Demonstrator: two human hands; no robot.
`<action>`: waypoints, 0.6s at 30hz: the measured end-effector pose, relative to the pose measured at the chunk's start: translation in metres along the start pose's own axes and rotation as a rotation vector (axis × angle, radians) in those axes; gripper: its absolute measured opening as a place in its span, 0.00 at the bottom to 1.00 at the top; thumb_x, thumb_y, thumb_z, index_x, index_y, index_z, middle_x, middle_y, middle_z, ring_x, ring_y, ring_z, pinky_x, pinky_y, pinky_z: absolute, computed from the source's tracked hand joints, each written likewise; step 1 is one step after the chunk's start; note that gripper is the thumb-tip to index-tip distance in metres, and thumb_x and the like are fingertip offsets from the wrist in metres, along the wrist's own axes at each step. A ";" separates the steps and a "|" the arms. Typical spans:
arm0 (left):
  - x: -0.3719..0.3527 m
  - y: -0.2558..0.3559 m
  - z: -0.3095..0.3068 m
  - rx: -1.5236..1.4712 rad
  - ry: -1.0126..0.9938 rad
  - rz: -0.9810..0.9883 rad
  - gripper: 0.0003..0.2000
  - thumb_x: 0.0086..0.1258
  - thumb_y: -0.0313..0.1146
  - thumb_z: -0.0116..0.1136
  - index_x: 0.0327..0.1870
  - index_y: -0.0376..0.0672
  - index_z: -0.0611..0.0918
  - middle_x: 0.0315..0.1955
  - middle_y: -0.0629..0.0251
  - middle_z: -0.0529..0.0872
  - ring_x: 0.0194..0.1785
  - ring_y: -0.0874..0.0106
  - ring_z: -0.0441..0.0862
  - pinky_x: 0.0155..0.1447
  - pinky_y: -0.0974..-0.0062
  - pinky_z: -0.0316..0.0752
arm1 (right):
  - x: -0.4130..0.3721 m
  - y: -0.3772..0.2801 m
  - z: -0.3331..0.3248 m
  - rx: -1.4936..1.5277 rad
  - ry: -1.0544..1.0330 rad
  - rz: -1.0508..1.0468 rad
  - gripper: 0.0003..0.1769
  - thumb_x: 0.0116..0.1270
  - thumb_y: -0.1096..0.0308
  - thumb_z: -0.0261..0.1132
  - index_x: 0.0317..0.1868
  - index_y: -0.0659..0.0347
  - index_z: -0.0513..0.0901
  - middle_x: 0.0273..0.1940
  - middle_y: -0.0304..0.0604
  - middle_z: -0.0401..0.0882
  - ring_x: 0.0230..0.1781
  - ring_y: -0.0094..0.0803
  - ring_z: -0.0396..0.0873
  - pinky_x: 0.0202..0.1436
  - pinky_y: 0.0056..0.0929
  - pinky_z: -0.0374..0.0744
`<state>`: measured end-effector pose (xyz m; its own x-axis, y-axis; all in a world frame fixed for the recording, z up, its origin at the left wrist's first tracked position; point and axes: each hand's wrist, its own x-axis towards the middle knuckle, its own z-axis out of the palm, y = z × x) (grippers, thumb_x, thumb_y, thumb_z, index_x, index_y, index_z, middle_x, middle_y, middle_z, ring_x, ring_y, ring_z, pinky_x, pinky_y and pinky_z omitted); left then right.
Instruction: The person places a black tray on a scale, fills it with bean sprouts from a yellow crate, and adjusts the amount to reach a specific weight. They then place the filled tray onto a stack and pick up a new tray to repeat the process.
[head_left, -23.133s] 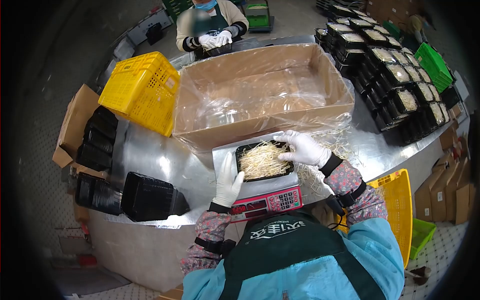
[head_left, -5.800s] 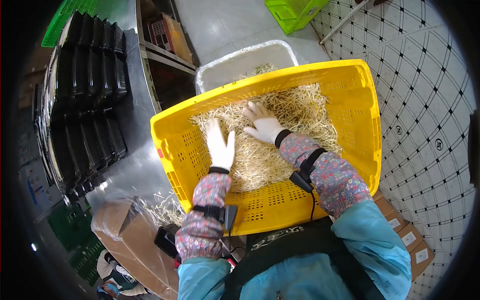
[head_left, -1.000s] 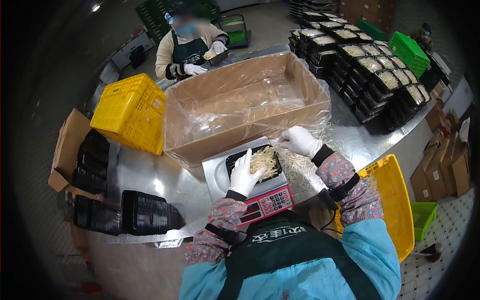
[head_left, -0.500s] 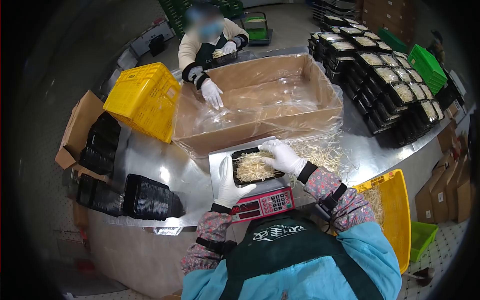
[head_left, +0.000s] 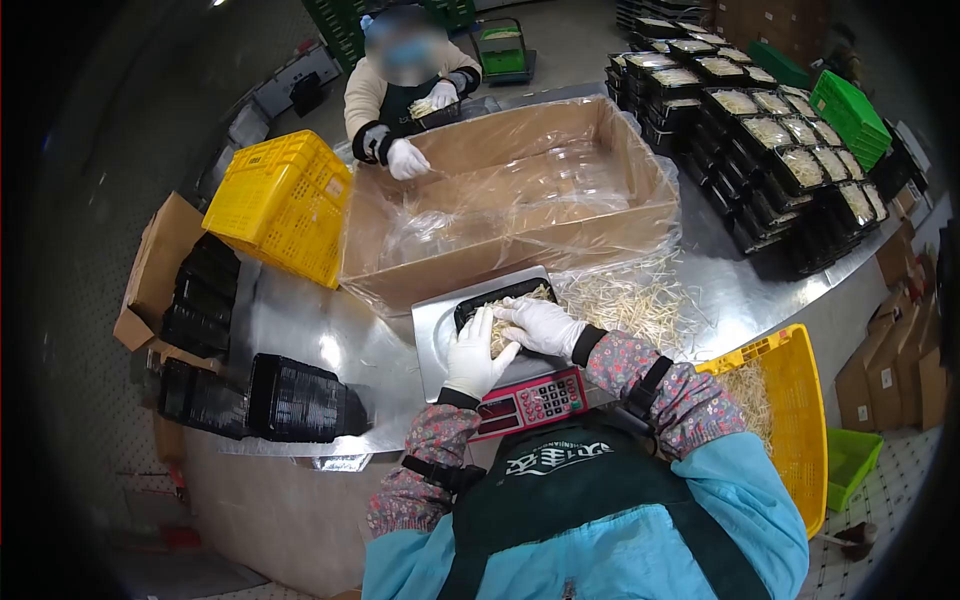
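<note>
On the metal plate of a red-fronted scale (head_left: 430,325) sits a black tray (head_left: 468,311) of pale sprouts (head_left: 505,343). My left hand (head_left: 477,358), in a white glove, rests on the left part of the sprouts, its fingers extended and the thumb apart. From the right, my gloved right hand (head_left: 543,326) lies over the sprouts, fingers reaching toward my left hand. Both hands cover much of the tray. Loose sprouts (head_left: 635,305) are spread on the table right of the scale.
A plastic-lined carton (head_left: 520,245) stands beyond the scale. Across it, a co-worker's gloved hand (head_left: 407,160) hovers over the carton. Yellow crates (head_left: 275,205) and stacked empty black trays (head_left: 300,398) are left; filled trays (head_left: 768,132) and a yellow bin (head_left: 800,440) are right.
My left hand has moved from the tray's left edge onto the sprouts. My right hand has shifted slightly left and down over them. The co-worker's lower hand has risen from inside the carton.
</note>
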<state>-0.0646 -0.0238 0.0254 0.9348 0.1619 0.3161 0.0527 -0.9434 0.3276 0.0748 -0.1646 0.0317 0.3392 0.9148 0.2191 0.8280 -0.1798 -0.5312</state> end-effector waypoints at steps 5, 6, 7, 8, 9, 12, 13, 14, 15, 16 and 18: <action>-0.002 0.004 -0.004 -0.017 0.012 -0.053 0.41 0.62 0.55 0.65 0.70 0.32 0.69 0.67 0.48 0.74 0.68 0.52 0.71 0.71 0.53 0.62 | 0.000 -0.005 -0.014 0.035 0.234 -0.023 0.16 0.69 0.55 0.63 0.43 0.57 0.89 0.43 0.49 0.86 0.46 0.48 0.83 0.51 0.44 0.78; -0.003 0.002 -0.003 -0.015 0.026 -0.049 0.42 0.61 0.54 0.66 0.70 0.32 0.69 0.67 0.48 0.74 0.69 0.51 0.70 0.71 0.53 0.62 | 0.004 -0.006 -0.026 0.063 0.220 0.008 0.16 0.69 0.55 0.63 0.43 0.57 0.89 0.42 0.50 0.86 0.44 0.48 0.83 0.50 0.43 0.79; -0.003 0.002 -0.003 -0.016 0.043 -0.044 0.42 0.61 0.54 0.66 0.70 0.32 0.68 0.67 0.48 0.73 0.70 0.50 0.69 0.72 0.53 0.61 | 0.008 -0.007 -0.039 0.087 0.206 0.040 0.16 0.69 0.55 0.63 0.43 0.58 0.88 0.40 0.50 0.86 0.43 0.47 0.83 0.48 0.43 0.79; -0.002 0.006 -0.008 -0.009 0.060 -0.060 0.44 0.57 0.52 0.71 0.70 0.32 0.68 0.64 0.45 0.75 0.71 0.48 0.68 0.74 0.54 0.58 | 0.012 -0.017 -0.056 0.147 0.252 0.155 0.16 0.71 0.54 0.62 0.42 0.57 0.89 0.37 0.50 0.86 0.40 0.48 0.84 0.47 0.41 0.80; -0.002 0.006 -0.008 -0.042 0.096 -0.067 0.45 0.56 0.52 0.73 0.70 0.32 0.68 0.64 0.44 0.75 0.71 0.47 0.67 0.74 0.53 0.58 | 0.018 -0.021 -0.066 0.243 0.325 0.182 0.17 0.71 0.54 0.64 0.43 0.60 0.89 0.36 0.48 0.88 0.37 0.41 0.86 0.44 0.36 0.81; -0.006 0.006 -0.013 -0.131 0.164 -0.089 0.48 0.49 0.45 0.78 0.70 0.31 0.67 0.64 0.41 0.73 0.71 0.47 0.67 0.75 0.52 0.57 | 0.030 -0.036 -0.083 0.870 0.318 0.255 0.16 0.70 0.60 0.67 0.45 0.66 0.88 0.38 0.41 0.89 0.40 0.19 0.82 0.47 0.24 0.79; -0.008 0.004 -0.012 -0.158 0.180 -0.096 0.48 0.49 0.44 0.78 0.70 0.30 0.67 0.65 0.42 0.72 0.71 0.47 0.66 0.75 0.53 0.57 | 0.032 -0.033 -0.071 0.914 0.287 0.248 0.15 0.70 0.60 0.67 0.45 0.66 0.88 0.38 0.42 0.89 0.41 0.20 0.83 0.48 0.24 0.79; -0.010 0.002 -0.011 -0.186 0.197 -0.103 0.48 0.48 0.42 0.79 0.70 0.30 0.66 0.66 0.42 0.72 0.71 0.47 0.66 0.75 0.53 0.58 | 0.032 -0.025 -0.050 0.957 0.256 0.240 0.15 0.70 0.60 0.67 0.46 0.65 0.88 0.39 0.43 0.89 0.41 0.22 0.83 0.49 0.25 0.79; -0.012 0.000 -0.011 -0.214 0.216 -0.110 0.48 0.48 0.41 0.79 0.71 0.30 0.66 0.66 0.42 0.71 0.71 0.47 0.66 0.75 0.54 0.58 | 0.030 -0.023 -0.038 0.999 0.224 0.230 0.15 0.70 0.61 0.67 0.46 0.65 0.88 0.39 0.43 0.90 0.42 0.23 0.84 0.50 0.25 0.79; -0.016 -0.003 -0.012 -0.258 0.228 -0.128 0.50 0.47 0.39 0.79 0.71 0.30 0.64 0.67 0.43 0.70 0.71 0.48 0.66 0.75 0.55 0.59 | 0.020 -0.016 -0.031 0.723 0.114 0.361 0.17 0.68 0.61 0.68 0.49 0.66 0.87 0.45 0.47 0.89 0.47 0.29 0.84 0.55 0.29 0.79; -0.026 -0.012 -0.017 -0.288 0.221 -0.137 0.51 0.47 0.42 0.79 0.71 0.27 0.64 0.67 0.40 0.69 0.73 0.47 0.63 0.76 0.54 0.57 | 0.006 0.003 -0.020 0.484 0.193 0.306 0.21 0.66 0.63 0.69 0.55 0.68 0.84 0.54 0.51 0.85 0.56 0.37 0.82 0.63 0.33 0.76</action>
<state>-0.0958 -0.0114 0.0284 0.8263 0.3689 0.4256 0.0421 -0.7940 0.6065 0.0880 -0.1670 0.0478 0.6421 0.7575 0.1180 0.3984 -0.1982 -0.8955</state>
